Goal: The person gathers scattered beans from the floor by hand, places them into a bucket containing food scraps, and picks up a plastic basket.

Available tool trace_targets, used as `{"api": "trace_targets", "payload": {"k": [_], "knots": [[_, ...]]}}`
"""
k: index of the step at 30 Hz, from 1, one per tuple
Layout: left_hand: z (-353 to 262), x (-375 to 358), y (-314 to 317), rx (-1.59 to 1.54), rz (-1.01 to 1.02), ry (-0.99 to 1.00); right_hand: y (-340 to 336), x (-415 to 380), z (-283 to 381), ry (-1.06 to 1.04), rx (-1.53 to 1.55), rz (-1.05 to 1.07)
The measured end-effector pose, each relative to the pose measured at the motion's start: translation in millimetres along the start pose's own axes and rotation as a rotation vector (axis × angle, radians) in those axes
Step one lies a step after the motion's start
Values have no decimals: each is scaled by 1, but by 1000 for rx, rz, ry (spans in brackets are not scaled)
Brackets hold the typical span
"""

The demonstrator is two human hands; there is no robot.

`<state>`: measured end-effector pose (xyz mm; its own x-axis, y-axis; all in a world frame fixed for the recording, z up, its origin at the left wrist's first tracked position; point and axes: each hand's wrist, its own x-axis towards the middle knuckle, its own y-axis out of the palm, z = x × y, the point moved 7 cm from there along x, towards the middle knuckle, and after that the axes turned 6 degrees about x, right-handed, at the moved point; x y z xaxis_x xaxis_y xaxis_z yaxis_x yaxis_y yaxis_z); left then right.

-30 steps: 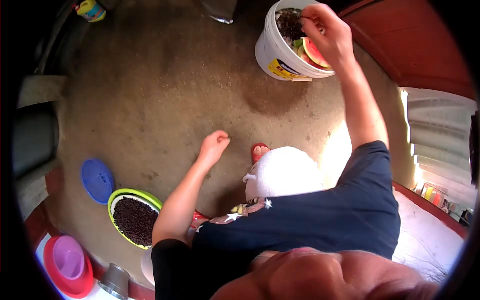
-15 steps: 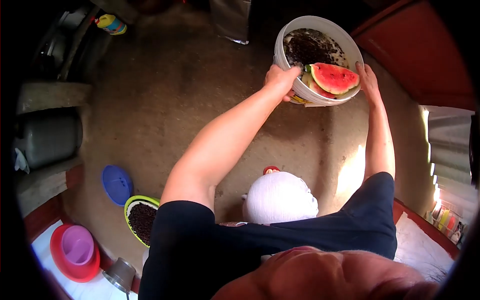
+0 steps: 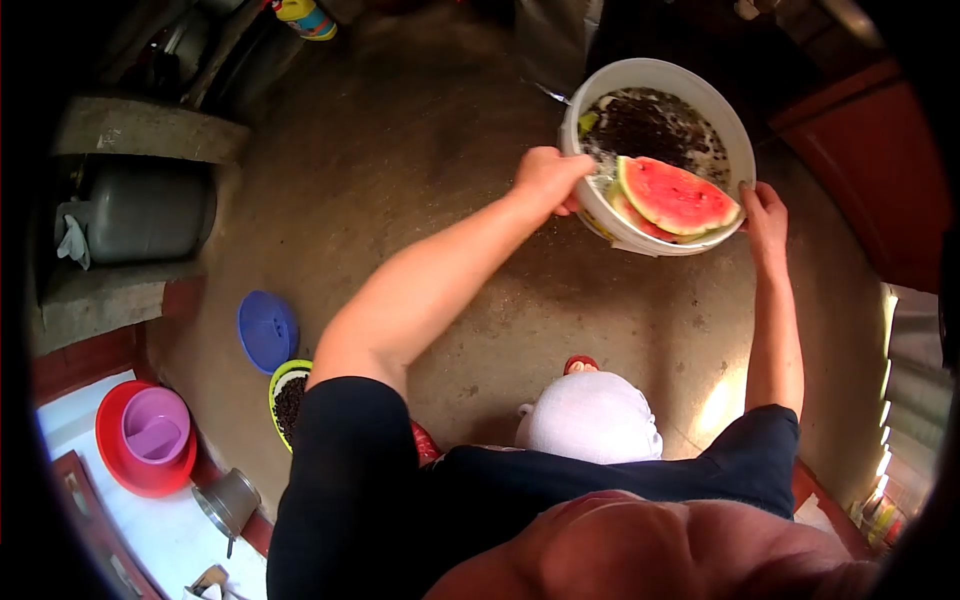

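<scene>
Both arms are stretched out, holding up a white plastic bucket by opposite sides of its rim. My left hand is closed on the left side, thumb over the rim. On the right side, my right hand grips the rim, its fingertips partly hidden by the bucket. Inside are dark seeds or grains in cloudy, foamy liquid. A cut slice of watermelon with red flesh lies at the near side, over another red piece. The bucket's mouth tilts toward me.
On the floor at left are a blue bowl and a lime-green basin of dark beans or grains. A red basin holds a pink bowl, with a metal pot nearby. A grey gas cylinder stands at left.
The view has shifted. The bucket and both hands now appear lower and farther right in it, still held the same way. The liquid and dark grains have spread inside the bucket.
</scene>
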<state>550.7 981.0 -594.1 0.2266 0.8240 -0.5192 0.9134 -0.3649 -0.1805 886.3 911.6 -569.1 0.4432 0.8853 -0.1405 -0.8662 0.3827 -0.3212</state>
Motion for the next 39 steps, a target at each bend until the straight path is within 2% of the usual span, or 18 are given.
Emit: {"api": "trace_targets", "payload": {"k": [4,6,8,9,11,13,15,17,19,21,23,26,30,32,35,36,38,39], "knots": [[24,-12,-76,-30,-41,32,80,-25,25,56,100,177],[30,-27,-109,-84,-164,-23,110,-46,48,63,150,263],[47,-11,-125,-49,-164,-61,116,-51,54,92,110,252],[46,-13,-136,17,-183,-44,133,-41,24,8,178,287],[59,-12,-155,-20,-213,-42,145,-54,21,-16,283,285],[65,-15,-175,-18,-263,-40,157,-66,5,19,555,301],[74,-12,-188,0,-261,-91,160,-63,-29,105,641,285],[81,-8,-193,-29,-297,-138,148,-44,-85,19,107,124],[74,-13,-179,-43,-340,-158,138,-5,-137,-172,-317,35],[75,-11,-177,-164,-397,-49,123,40,-149,-365,-576,-83],[80,-13,-163,-428,-452,-1,116,92,-149,-268,-702,-83],[79,-13,-162,-451,-457,16,125,147,-150,-301,-908,-18],[87,-14,-168,-423,-425,10,148,167,-148,-387,-1047,82],[90,-14,-174,-380,-441,11,150,172,-151,-229,-1099,236],[85,-19,-172,-327,-519,-25,145,178,-151,-224,-1060,229],[83,-19,-170,-327,-471,-17,144,174,-151,-206,-1058,227],[90,-16,-174,-327,-439,-38,143,165,-137,-296,-860,56],[93,-16,-177,-339,-429,-50,145,149,-120,-368,-625,11]]}}
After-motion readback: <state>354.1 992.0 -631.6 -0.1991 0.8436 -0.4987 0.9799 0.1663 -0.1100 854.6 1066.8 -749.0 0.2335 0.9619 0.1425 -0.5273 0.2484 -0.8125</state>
